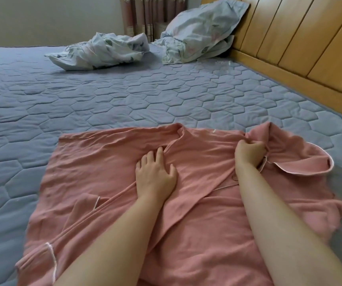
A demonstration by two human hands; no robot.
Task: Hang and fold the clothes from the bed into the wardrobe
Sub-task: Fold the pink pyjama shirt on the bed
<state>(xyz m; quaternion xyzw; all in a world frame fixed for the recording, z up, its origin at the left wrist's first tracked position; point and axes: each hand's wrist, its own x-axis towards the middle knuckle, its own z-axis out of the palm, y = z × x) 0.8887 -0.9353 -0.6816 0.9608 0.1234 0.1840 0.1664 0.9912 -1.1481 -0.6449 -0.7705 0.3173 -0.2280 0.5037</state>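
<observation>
The pink shirt (104,172) lies spread on the bed (124,89) in the lower centre of the frame, directly under both hands. Its long axis runs roughly left to right, with the piped collar (310,164) toward the right edge. The right hand (248,153) is nearer that collar end; its fingers are curled tight, bunching a fold of cloth just beside the collar. The left hand (155,174) rests flat mid-shirt, fingers straight and spread, pinning the fabric. The next fold probably carries the gripped right side over toward the pinned middle.
</observation>
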